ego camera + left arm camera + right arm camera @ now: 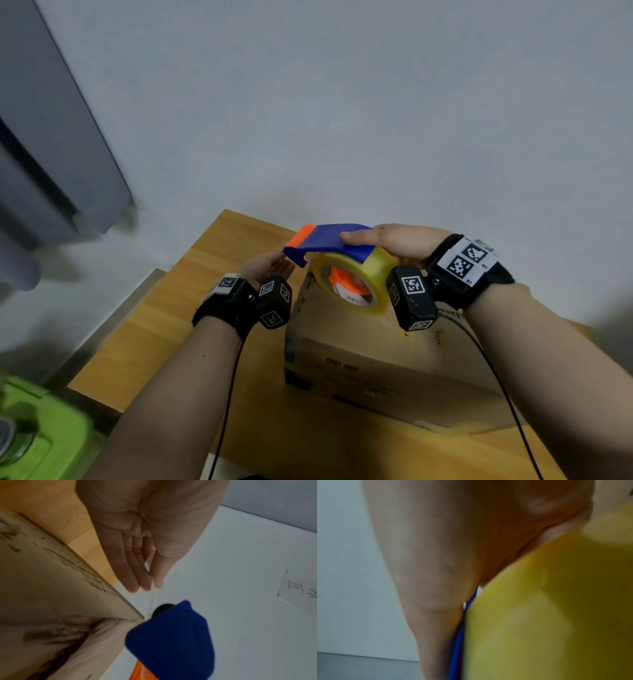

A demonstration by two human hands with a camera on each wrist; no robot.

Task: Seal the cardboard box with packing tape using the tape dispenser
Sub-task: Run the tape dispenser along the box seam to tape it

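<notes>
A brown cardboard box (359,342) stands on the wooden table (154,325). Just above its far top edge my right hand (394,240) grips the blue and orange tape dispenser (329,240), thumb lying along its top; the yellowish tape roll (356,274) faces me. The right wrist view shows my right hand (445,547) against the roll (556,615). My left hand (270,265) is just left of the dispenser's nose. In the left wrist view the left hand (137,547) pinches a clear tape end (151,599) between thumb and nearly straight fingers, beside the box (51,588) and the dispenser (171,642).
A white wall rises right behind the table, with a paper note (300,588) stuck on it. A grey cabinet (51,137) stands at the left. A green object (41,428) sits low at the left. Black wrist cables (226,394) hang over the table's near edge.
</notes>
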